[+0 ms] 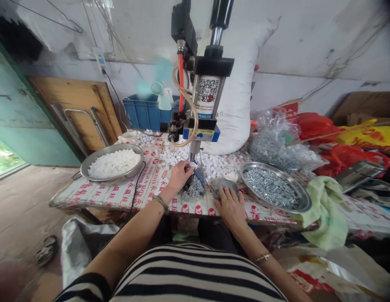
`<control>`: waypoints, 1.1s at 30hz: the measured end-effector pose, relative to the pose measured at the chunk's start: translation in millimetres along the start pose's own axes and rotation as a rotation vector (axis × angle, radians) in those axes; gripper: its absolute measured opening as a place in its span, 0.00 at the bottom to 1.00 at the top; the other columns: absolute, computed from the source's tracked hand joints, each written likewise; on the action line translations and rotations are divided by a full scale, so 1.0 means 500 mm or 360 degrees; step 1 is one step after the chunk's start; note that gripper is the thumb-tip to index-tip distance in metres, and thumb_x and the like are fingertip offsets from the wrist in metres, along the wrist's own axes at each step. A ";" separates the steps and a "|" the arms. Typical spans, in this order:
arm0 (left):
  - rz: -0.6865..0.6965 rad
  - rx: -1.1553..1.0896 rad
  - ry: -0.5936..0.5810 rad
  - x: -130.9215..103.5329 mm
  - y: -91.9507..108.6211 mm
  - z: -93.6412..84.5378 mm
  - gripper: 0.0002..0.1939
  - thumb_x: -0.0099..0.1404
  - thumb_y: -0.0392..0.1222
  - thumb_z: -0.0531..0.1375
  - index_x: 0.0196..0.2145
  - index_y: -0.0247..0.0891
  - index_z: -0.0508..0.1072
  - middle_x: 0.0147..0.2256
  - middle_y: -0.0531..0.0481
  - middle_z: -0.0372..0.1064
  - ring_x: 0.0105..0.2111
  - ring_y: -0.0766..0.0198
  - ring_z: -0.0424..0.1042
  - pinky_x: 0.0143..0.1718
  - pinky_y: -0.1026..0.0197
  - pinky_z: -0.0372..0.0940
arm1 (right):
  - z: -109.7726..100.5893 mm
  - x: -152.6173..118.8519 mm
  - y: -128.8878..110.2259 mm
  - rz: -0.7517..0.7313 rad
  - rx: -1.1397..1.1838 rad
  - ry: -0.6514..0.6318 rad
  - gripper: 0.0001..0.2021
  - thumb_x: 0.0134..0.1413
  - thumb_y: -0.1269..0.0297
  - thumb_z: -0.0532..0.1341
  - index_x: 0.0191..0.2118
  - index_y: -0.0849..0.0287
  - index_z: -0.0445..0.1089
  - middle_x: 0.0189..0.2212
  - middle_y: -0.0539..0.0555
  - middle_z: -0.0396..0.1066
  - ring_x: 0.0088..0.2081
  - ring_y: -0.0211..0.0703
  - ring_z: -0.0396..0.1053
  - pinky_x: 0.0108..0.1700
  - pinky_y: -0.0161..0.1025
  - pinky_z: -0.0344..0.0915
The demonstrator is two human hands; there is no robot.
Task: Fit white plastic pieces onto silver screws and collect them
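My left hand [180, 175] is at the foot of a pneumatic press [205, 96], its thumb and fingers closed on what looks like a small white piece [192, 164] right below the ram. Just under that hand, metal screws or pins [195, 186] lie heaped in front of the press. Palm down, my right hand [231, 205] rests with fingers stretched out over a grey rounded object [224, 185], whose kind I cannot make out. Beside it on the right stands a steel bowl [303, 206] full of shiny metal screws or pins.
At left, a metal bowl [84, 171] holds white pieces. More white pieces [213, 165] lie scattered around the press. A blue crate [142, 113], small fan [157, 88] and white sack [235, 126] stand behind. Right are a bag of metal parts [270, 147] and green cloth [327, 209].
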State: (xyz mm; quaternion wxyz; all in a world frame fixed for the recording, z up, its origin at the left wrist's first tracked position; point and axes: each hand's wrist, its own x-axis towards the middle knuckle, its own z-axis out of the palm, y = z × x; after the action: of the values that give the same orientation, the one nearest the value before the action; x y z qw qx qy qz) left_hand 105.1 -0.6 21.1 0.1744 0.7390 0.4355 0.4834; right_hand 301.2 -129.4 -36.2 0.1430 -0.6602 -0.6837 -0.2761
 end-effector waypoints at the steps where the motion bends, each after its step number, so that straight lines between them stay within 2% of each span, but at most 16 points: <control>1: 0.0002 0.0006 -0.0002 -0.001 0.001 -0.001 0.09 0.57 0.39 0.58 0.36 0.34 0.72 0.30 0.49 0.70 0.29 0.66 0.67 0.34 0.64 0.61 | 0.001 0.000 -0.001 -0.0001 -0.0007 0.0005 0.19 0.56 0.62 0.54 0.50 0.65 0.66 0.49 0.64 0.67 0.51 0.55 0.62 0.55 0.55 0.46; 9: -0.0011 0.0011 -0.0058 0.002 0.007 -0.012 0.09 0.57 0.39 0.58 0.36 0.35 0.71 0.29 0.50 0.68 0.28 0.67 0.65 0.33 0.64 0.61 | 0.001 0.006 0.001 0.0038 -0.0011 0.0011 0.19 0.56 0.61 0.53 0.50 0.65 0.66 0.49 0.62 0.67 0.51 0.54 0.61 0.56 0.56 0.45; 13: -0.0060 -0.0107 -0.0141 -0.003 0.012 -0.024 0.10 0.56 0.39 0.59 0.37 0.35 0.70 0.29 0.51 0.67 0.29 0.67 0.64 0.34 0.64 0.60 | -0.026 0.027 -0.005 0.0086 0.0068 0.0026 0.20 0.55 0.62 0.54 0.53 0.61 0.63 0.52 0.61 0.64 0.54 0.55 0.58 0.56 0.56 0.46; 17: -0.0122 -0.0440 -0.0257 -0.039 0.036 -0.037 0.10 0.57 0.43 0.58 0.36 0.36 0.70 0.26 0.53 0.65 0.27 0.68 0.64 0.32 0.65 0.61 | -0.076 0.068 -0.025 -0.0023 0.0388 0.0161 0.20 0.57 0.61 0.52 0.55 0.60 0.61 0.55 0.61 0.60 0.54 0.50 0.58 0.55 0.50 0.51; 20: -0.0353 -0.0837 -0.0477 -0.051 0.047 -0.043 0.13 0.58 0.46 0.56 0.37 0.35 0.70 0.25 0.53 0.66 0.24 0.69 0.65 0.27 0.66 0.62 | -0.097 0.107 -0.046 -0.0196 0.0687 0.0215 0.22 0.56 0.59 0.52 0.56 0.59 0.60 0.56 0.60 0.58 0.56 0.47 0.56 0.55 0.46 0.55; 22: -0.0581 -0.0945 -0.0491 -0.036 0.042 -0.042 0.12 0.57 0.46 0.57 0.34 0.35 0.70 0.24 0.53 0.66 0.21 0.70 0.64 0.23 0.67 0.61 | -0.094 0.138 -0.063 -0.0235 0.0817 0.0149 0.24 0.56 0.58 0.52 0.58 0.58 0.57 0.57 0.60 0.56 0.57 0.48 0.55 0.55 0.47 0.56; 24: -0.0771 -0.0902 -0.0439 -0.008 0.028 -0.037 0.10 0.57 0.45 0.57 0.30 0.34 0.69 0.21 0.54 0.65 0.18 0.71 0.63 0.20 0.67 0.59 | -0.079 0.168 -0.082 -0.0211 0.0870 -0.0003 0.26 0.55 0.58 0.53 0.59 0.59 0.55 0.57 0.61 0.57 0.57 0.49 0.55 0.54 0.48 0.57; 27: -0.1004 -0.0855 -0.0489 0.030 0.007 -0.025 0.11 0.57 0.44 0.57 0.23 0.34 0.66 0.16 0.56 0.61 0.15 0.72 0.60 0.19 0.67 0.57 | -0.055 0.204 -0.112 -0.0116 0.0845 -0.0230 0.26 0.54 0.60 0.54 0.58 0.63 0.56 0.54 0.63 0.61 0.54 0.51 0.58 0.51 0.49 0.59; 30: -0.1061 -0.0818 -0.0528 0.036 -0.003 -0.022 0.13 0.58 0.47 0.56 0.23 0.35 0.65 0.16 0.55 0.60 0.14 0.73 0.57 0.18 0.67 0.54 | -0.051 0.216 -0.125 -0.0079 0.0796 -0.0303 0.26 0.53 0.61 0.55 0.57 0.63 0.56 0.51 0.62 0.64 0.52 0.51 0.61 0.50 0.49 0.59; 33: -0.0940 -0.0661 -0.0418 0.011 -0.010 -0.041 0.14 0.59 0.49 0.54 0.26 0.35 0.68 0.18 0.54 0.63 0.16 0.72 0.59 0.18 0.67 0.52 | -0.066 0.210 -0.088 -0.0074 0.0779 -0.0327 0.27 0.54 0.59 0.55 0.59 0.62 0.54 0.51 0.60 0.65 0.49 0.49 0.64 0.48 0.45 0.60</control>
State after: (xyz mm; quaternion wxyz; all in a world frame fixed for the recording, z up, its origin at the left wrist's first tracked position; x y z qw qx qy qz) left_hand 85.7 3.4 30.8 0.5066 0.5862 0.4965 0.3914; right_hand 243.4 -60.5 40.8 0.2219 -0.6145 -0.7561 -0.0372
